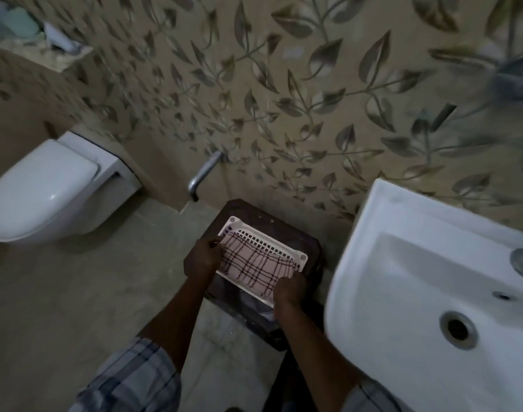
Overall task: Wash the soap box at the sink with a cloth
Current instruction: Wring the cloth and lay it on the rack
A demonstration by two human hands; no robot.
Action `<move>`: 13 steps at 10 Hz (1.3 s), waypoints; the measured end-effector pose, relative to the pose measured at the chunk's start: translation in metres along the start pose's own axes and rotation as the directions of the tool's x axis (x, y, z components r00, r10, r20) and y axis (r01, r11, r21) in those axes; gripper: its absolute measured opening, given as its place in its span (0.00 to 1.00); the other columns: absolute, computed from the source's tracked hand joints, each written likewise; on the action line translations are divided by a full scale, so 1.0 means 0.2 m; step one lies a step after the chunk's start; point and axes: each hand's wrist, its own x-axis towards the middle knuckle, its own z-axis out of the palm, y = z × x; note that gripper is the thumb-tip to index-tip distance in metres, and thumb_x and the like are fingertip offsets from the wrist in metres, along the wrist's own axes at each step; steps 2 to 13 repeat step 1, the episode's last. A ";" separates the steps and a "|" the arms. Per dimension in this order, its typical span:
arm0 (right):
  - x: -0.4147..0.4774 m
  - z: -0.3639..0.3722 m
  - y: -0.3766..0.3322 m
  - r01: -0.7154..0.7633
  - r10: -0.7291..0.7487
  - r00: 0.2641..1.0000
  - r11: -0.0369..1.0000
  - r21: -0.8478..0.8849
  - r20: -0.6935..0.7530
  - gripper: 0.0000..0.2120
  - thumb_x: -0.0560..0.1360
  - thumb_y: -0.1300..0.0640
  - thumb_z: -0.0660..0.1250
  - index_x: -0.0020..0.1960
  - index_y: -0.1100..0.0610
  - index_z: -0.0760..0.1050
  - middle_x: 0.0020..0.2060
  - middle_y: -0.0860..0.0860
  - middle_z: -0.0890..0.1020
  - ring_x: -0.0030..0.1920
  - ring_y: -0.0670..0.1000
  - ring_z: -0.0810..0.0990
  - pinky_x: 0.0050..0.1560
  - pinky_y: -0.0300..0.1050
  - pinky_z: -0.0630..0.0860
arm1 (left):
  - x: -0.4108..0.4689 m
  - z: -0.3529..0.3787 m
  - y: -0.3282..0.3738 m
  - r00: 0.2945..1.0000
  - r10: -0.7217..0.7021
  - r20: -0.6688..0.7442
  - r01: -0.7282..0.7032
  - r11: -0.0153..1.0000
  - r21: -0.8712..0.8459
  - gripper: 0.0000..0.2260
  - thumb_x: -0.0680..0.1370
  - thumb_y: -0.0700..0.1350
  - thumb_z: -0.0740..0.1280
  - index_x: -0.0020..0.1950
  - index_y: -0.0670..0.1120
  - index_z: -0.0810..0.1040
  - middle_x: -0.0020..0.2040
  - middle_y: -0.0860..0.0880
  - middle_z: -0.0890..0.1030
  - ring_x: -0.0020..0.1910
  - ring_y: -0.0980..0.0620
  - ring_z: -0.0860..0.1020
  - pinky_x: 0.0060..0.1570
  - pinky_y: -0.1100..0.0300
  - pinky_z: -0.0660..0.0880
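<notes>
Two hands are engaged over a dark stool (309, 243) left of the sink (403, 233). The checked cloth (254, 267) is pinched at its far-left edge by the left hand (202, 257) and at its near-right corner by the right hand (290, 289), over the white perforated soap box (279, 248). Judged step: cloth pickup; transfer to the sink is required next. No legible writing is seen.

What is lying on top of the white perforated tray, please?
A checked cloth covers most of the white tray, held by the left hand and right hand. Only the tray's far rim shows; anything under the cloth is hidden.
</notes>
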 end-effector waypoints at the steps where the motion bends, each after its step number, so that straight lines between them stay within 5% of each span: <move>1: 0.08 0.06 0.03 0.006 -0.006 1.000 0.999 0.031 -0.001 0.18 0.78 0.74 0.53 0.64 0.71 0.71 0.60 0.65 0.79 0.60 0.64 0.79 0.60 0.50 0.76 | 0.05 0.03 -0.02 0.998 0.043 -0.047 -0.035 0.986 0.161 0.16 0.78 0.49 0.65 0.66 0.54 0.79 0.59 0.45 0.83 0.59 0.44 0.81 0.63 0.50 0.74; 13: 0.08 0.06 0.03 0.006 -0.006 1.000 0.999 0.031 -0.001 0.18 0.78 0.74 0.53 0.64 0.71 0.71 0.60 0.65 0.79 0.60 0.64 0.79 0.60 0.50 0.76 | 0.05 0.03 -0.02 0.998 0.043 -0.047 -0.035 0.986 0.161 0.16 0.78 0.49 0.65 0.66 0.54 0.79 0.59 0.45 0.83 0.59 0.44 0.81 0.63 0.50 0.74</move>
